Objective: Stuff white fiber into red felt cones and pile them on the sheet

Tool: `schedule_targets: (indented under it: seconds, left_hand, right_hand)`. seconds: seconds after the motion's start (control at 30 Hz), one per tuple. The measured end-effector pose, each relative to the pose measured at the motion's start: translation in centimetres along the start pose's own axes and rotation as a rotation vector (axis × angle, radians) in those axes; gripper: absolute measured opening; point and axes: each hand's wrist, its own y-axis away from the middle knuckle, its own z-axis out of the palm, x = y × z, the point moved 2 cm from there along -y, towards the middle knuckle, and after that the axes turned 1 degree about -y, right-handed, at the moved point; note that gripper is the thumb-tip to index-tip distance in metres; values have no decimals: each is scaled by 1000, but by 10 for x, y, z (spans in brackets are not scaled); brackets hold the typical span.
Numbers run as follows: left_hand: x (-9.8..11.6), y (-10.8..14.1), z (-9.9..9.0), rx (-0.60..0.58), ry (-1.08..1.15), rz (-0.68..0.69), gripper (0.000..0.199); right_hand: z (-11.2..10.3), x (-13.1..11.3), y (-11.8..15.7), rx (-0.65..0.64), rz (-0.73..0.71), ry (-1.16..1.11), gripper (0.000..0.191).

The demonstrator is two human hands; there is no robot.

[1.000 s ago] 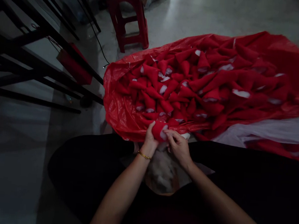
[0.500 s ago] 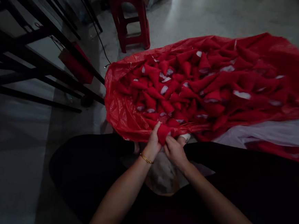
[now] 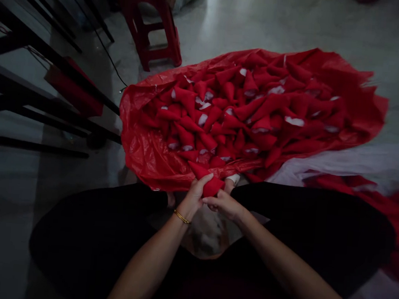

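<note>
Both hands are gripping one red felt cone (image 3: 208,182) at the near edge of the red plastic sheet (image 3: 144,150) on the floor: left hand (image 3: 196,193) clasping its side, right hand (image 3: 224,203) pinching its open end, apparently stuffing it. Dozens of finished cones (image 3: 244,111) are piling on the sheet; next comes careful fingertip packing.

Both hands (image 3: 209,196) on red cone (image 3: 208,181)
</note>
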Motion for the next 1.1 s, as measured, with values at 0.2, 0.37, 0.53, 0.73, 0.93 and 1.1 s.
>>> schedule_targets:
  seconds: [0.2,0.37,0.53,0.73,0.93,1.1]
  left_hand:
    - [16,-10,-2,115,91,36,17]
    - [15,-7,10,112,168,69,19]
    - [0,4,29,13,200,105,32]
    - [-8,2,25,-94,-70,51,31]
    - [-16,-24,5,85,-181,-15,30]
    - [-15,-39,12,86,-211,-8,30]
  right_hand:
    - [-13,-38,24,188,-180,589,18]
    - [-19,-41,22,552,-278,510,54]
    - [-24,-30,-12,592,-258,425,28]
    - [-192,-97,87,865,-271,918,34]
    - [-398,-75,197,905,257,1213,47]
    - [-383,-54,71,699,-7,1170,73]
